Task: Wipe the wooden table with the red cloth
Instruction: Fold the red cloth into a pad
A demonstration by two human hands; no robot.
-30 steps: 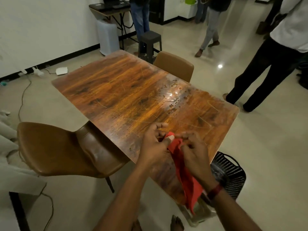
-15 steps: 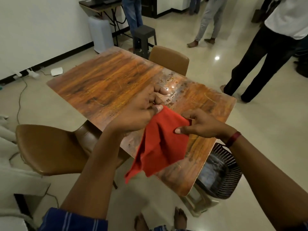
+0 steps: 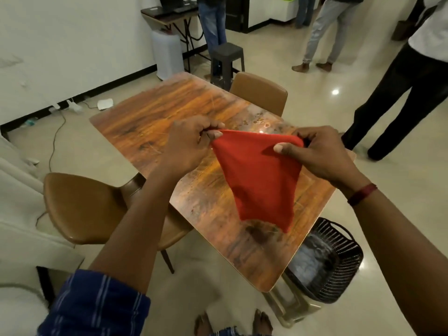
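Observation:
The red cloth [image 3: 259,175] hangs spread between both hands above the wooden table [image 3: 164,117], its lower corner dangling near the tabletop. My left hand [image 3: 186,141] pinches the cloth's upper left corner. My right hand [image 3: 320,154] grips the upper right corner, thumb on the front of the fabric. The tabletop is orange-brown with scratches, and water drops glisten on its far right part [image 3: 260,121].
A brown chair [image 3: 84,207] stands at the table's left side, another brown chair [image 3: 261,93] at the far side. A black mesh basket [image 3: 339,263] sits on the floor by the near right corner. A dark stool [image 3: 226,59] and several standing people are beyond.
The cloth went from a bunched strip to a spread sheet. My hands rose off the table and moved apart, stretching its top edge level.

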